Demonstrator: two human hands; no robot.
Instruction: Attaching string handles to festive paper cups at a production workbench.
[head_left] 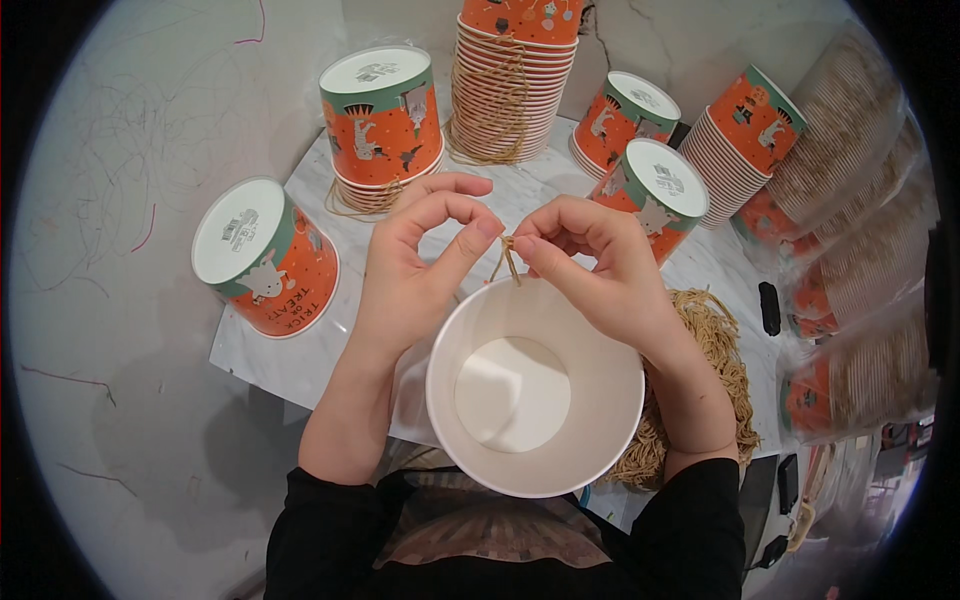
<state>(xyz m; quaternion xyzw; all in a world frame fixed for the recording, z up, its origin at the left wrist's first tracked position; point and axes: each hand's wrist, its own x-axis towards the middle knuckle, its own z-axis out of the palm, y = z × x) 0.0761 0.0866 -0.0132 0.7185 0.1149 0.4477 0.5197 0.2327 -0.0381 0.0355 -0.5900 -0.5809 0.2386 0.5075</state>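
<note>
A paper bucket (603, 400) stands mouth up close in front of my body, its white inside showing. Over its far rim, a thin tan twine cord (512, 262) rises to a small loop or knot. My left hand (425, 255) pinches the cord between thumb and forefinger, the other fingers curled loosely. From the other side my right hand (605, 260) grips it too, thumb against bent fingers. The fingertips of both hands nearly meet. How the cord joins the bucket is hidden behind the rim.
A heap of tan twine (715, 345) lies beside my right forearm. Upside-down orange and green buckets stand around the marble-patterned table (285, 350), one at left (285, 285). A tall bucket stack (512, 100) rises behind; plastic-wrapped stacks (850, 260) line the right. A scribbled wall (110, 250) borders the left.
</note>
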